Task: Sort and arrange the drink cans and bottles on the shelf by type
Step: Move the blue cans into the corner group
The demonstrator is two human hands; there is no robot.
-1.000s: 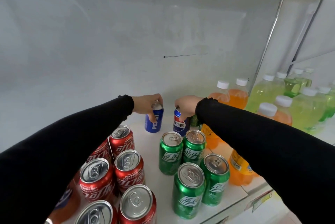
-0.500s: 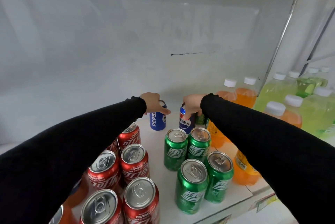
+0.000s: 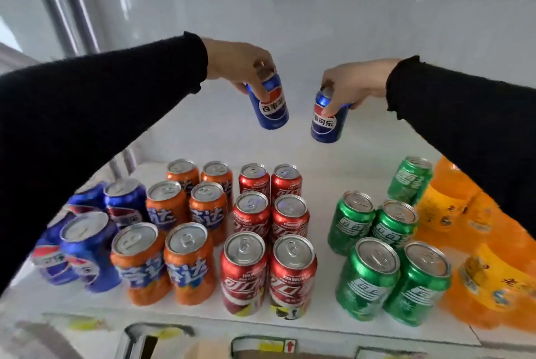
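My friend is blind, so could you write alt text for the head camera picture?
Two hands in black sleeves each hold a blue cola can in the air, the left hand one blue can, the right hand another, above a white shelf with grouped blue, orange, red and green cans.

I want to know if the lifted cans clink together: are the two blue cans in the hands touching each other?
Apart. The head view shows the left hand's blue can and the right hand's blue can with white back wall plainly visible between them.
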